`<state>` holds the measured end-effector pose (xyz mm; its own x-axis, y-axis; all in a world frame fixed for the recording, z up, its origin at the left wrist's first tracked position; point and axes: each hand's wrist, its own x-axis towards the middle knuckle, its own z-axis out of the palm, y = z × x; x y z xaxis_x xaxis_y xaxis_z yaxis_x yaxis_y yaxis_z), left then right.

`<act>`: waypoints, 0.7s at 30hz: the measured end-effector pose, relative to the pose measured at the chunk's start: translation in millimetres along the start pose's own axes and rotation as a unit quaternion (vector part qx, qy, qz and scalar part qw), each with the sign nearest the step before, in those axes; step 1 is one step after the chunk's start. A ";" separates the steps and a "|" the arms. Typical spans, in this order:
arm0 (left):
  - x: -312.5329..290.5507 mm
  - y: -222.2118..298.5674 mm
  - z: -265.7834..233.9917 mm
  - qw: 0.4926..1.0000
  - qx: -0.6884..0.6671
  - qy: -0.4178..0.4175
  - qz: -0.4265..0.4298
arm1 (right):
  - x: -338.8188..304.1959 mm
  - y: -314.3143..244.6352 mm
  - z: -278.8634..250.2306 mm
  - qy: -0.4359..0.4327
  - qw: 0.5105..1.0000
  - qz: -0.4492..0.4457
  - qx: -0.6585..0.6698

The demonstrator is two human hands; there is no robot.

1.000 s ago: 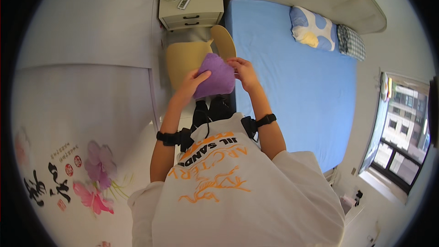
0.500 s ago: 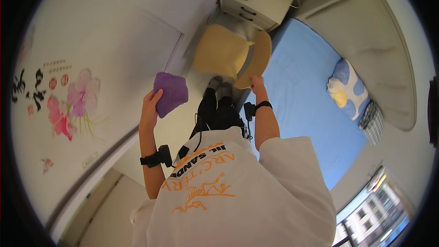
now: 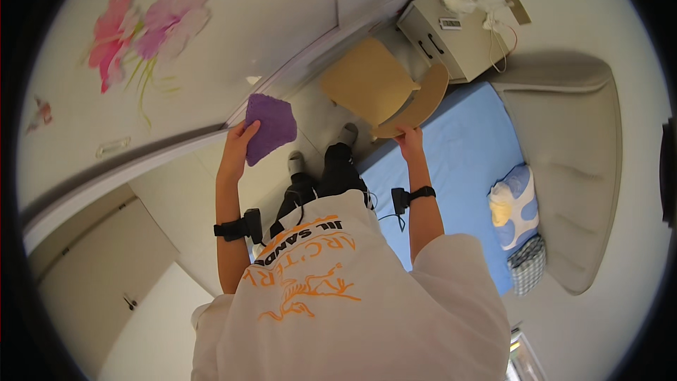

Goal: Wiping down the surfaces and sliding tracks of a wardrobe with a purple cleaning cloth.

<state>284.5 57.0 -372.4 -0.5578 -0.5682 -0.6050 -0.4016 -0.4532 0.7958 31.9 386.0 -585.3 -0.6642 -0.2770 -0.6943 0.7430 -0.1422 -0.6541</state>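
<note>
My left hand is closed on a folded purple cloth, with the thumb lying over its near face. The cloth is held up in the air beside the white wardrobe front. With my right hand I grip the top edge of the curved backrest of a wooden chair; part of the fingers is hidden behind the wood. The chair's light tan seat lies just beyond the backrest. Both forearms carry a black strap with a small black device.
A bed with a blue sheet runs along the right, with pillows and a grey padded headboard. A grey nightstand stands behind the chair. On the left is a white panel with painted flowers. My feet stand on pale tiles.
My body and view have turned, and the chair appears shifted right and tilted differently in view. My feet have moved apart in a step. Both hands keep their holds.
</note>
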 end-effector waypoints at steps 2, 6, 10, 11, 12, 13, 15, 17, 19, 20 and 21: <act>-10.9 -9.1 -26.8 1.000 0.006 0.023 0.001 | -15.1 -0.5 0.8 -0.021 0.999 0.010 -0.028; -36.0 -35.5 -69.2 0.998 -0.014 0.052 0.012 | -54.3 22.4 -1.7 -0.058 0.997 0.025 -0.053; -52.9 -66.9 -117.9 0.998 -0.023 0.062 0.004 | -79.4 43.4 12.0 -0.070 0.993 0.020 -0.088; -56.1 -75.8 -132.4 0.998 -0.018 0.064 -0.001 | -88.6 47.3 14.0 -0.069 0.992 0.024 -0.104; -59.7 -84.4 -147.4 0.998 -0.013 0.065 -0.006 | -97.3 51.4 16.5 -0.067 0.990 0.028 -0.119; -63.6 -93.0 -163.1 0.998 -0.019 0.067 -0.004 | -104.6 55.4 19.9 -0.070 0.989 0.026 -0.125; -70.8 -107.6 -188.4 0.998 -0.007 0.065 -0.012 | -118.4 63.4 21.3 -0.073 0.985 0.037 -0.152; -78.0 -123.0 -211.9 0.998 -0.009 0.063 -0.015 | -135.8 74.8 21.2 -0.085 0.981 0.039 -0.171; -87.1 -139.8 -232.3 0.998 -0.014 0.064 -0.022 | -152.5 85.9 21.0 -0.096 0.975 0.044 -0.194; -90.5 -145.8 -242.8 0.998 -0.023 0.056 -0.025 | -161.5 92.4 26.1 -0.099 0.975 0.039 -0.197; -95.0 -153.7 -252.5 0.998 -0.033 0.050 -0.028 | -169.0 98.3 31.6 -0.102 0.974 0.035 -0.201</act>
<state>582.7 7.3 -443.4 -0.4590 -0.6050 -0.6505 -0.3793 -0.5287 0.7594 219.8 388.8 -522.7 -0.5523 -0.4613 -0.6944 0.6666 0.2559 -0.7001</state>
